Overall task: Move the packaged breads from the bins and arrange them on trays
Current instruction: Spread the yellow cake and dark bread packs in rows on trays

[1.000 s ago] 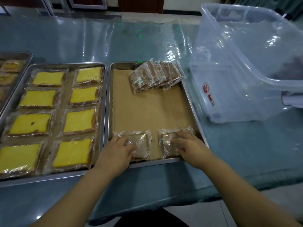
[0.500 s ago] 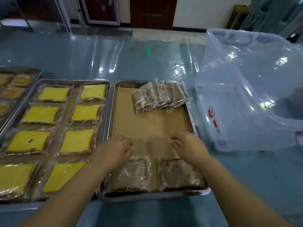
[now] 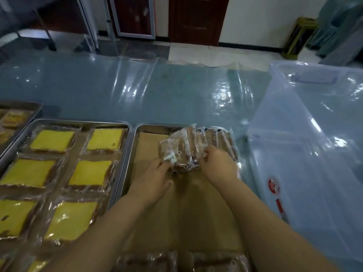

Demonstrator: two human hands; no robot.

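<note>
Our hands meet at the stack [image 3: 182, 144] of brown packaged breads, which leans at the far end of the tray [image 3: 135, 142]. Our left hand [image 3: 155, 174] lies flat, fingers touching the front pack's near edge, thumb apart. Our right hand [image 3: 219, 163] curls its fingers onto the stack's right side. Two more packs [image 3: 149, 260] lie flat at the tray's near end. The bin [image 3: 306, 154] stands just right of it on the bench [image 3: 117, 91].

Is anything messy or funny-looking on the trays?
Yes. The brown packets at the far end of the paper-lined tray lean on each other in a bunched pile, not flat in rows like the yellow breads on the next tray. The left hand and right hand are at that pile.
</note>
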